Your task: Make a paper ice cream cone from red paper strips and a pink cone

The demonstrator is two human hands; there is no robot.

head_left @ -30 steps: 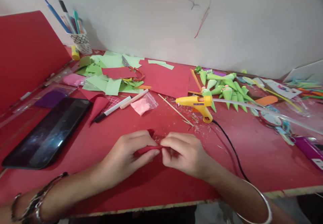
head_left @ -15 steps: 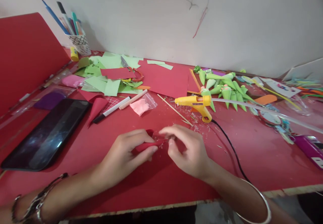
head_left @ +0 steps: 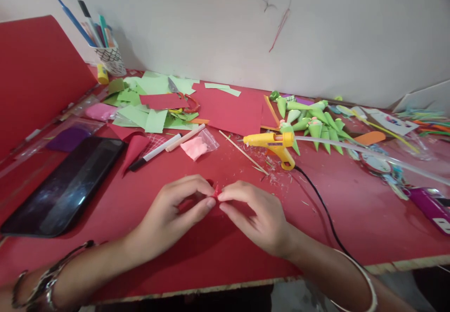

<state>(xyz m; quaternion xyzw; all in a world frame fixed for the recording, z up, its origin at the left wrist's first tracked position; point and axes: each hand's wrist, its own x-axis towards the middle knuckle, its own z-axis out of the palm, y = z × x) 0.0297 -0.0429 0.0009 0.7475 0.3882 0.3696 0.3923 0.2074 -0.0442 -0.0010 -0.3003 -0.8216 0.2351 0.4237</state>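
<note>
We pinch a small red paper piece [head_left: 216,193] between left hand [head_left: 176,216] and right hand [head_left: 258,213], low over the desk [head_left: 351,227]. Both grips clenched on it. Rolling looks partway; glue gun [head_left: 272,143] untouched, green cones [head_left: 316,126] already done.

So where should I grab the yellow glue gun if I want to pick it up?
Grab the glue gun by its handle, the stubby part that angles toward you with the black cord coming out. Come from the front right, probably safest: the nozzle points left, and green paper cones crowd the space behind it.
</note>
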